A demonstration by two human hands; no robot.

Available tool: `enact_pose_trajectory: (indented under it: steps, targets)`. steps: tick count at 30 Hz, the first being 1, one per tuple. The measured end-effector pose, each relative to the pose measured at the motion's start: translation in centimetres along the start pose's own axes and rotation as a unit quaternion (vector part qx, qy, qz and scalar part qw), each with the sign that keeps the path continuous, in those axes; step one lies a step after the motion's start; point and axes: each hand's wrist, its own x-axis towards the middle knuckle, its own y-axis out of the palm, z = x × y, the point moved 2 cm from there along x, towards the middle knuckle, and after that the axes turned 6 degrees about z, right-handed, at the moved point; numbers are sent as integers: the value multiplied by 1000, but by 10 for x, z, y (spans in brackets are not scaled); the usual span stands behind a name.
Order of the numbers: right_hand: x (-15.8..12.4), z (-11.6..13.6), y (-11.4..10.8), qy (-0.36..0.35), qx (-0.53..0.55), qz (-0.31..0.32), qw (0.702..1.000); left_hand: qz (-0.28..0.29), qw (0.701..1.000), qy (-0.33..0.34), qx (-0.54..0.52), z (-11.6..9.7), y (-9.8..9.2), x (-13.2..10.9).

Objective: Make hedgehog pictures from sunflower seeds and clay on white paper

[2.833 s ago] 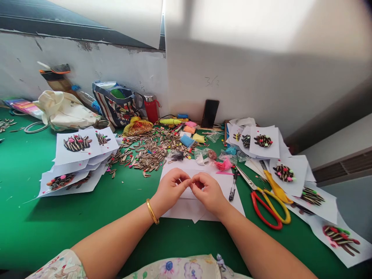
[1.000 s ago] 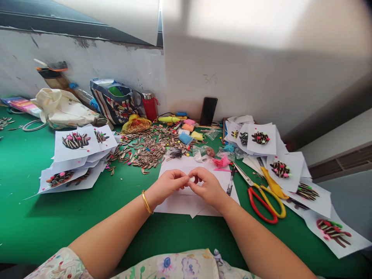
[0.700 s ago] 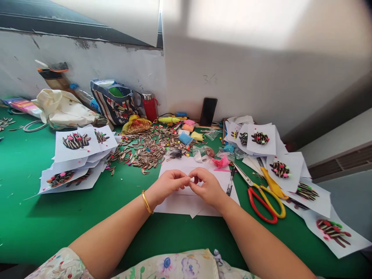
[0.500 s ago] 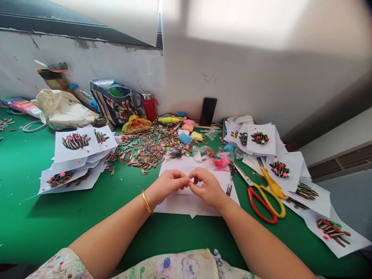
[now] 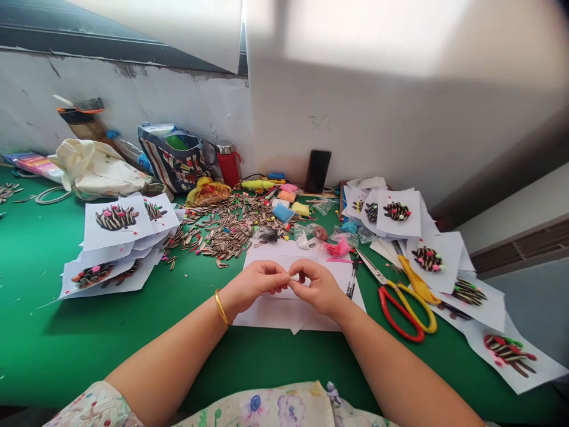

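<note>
Hands: left hand (image 5: 253,289) and right hand (image 5: 319,289) brought together at centre, fingers curled inward, fingertips meeting; both appear clamped on one small object, though which hand bears it cannot be confirmed.
Object: small white piece (image 5: 295,277), mostly hidden by the fingers; material undetermined.
Location: held between the hands, just above white paper sheets (image 5: 275,314), with contact between object and paper not evident.
Orientation: long axis and pointing direction cannot be determined; the visible part is too small.
Hold: assessed as a fine two-handed pinch, with the forearms converging from either side to steady so small a piece.
Right side: red-and-yellow-handled scissors (image 5: 387,284) and black pen (image 5: 352,281) lie just beside the paper, apparently placed within right-hand reach.
Ahead: sunflower seeds (image 5: 226,231) lie heaped beyond the paper, with pink plastic scrap (image 5: 336,247) near its far edge.
Finished items: seed-decorated cards (image 5: 116,218) are stacked left; further seed-decorated cards (image 5: 398,212) are spread right, both on green mat (image 5: 89,350).
Wrist: gold bangle (image 5: 221,307) on left wrist.
</note>
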Motion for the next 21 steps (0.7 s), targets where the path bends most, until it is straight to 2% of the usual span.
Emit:
enact_pose_trajectory:
  steps: [11,15,21]
  targets:
    - [-2,-1,1,7,2,1,1000,-3,1000,7,9,-3,1,0]
    - [-1,-3,1,-2,-35,-5,999,-27,999,-1,35,-3,-1,1]
    - [-1,-2,3,-31,-86,-1,996,-30,997,-12,70,-3,-3,1]
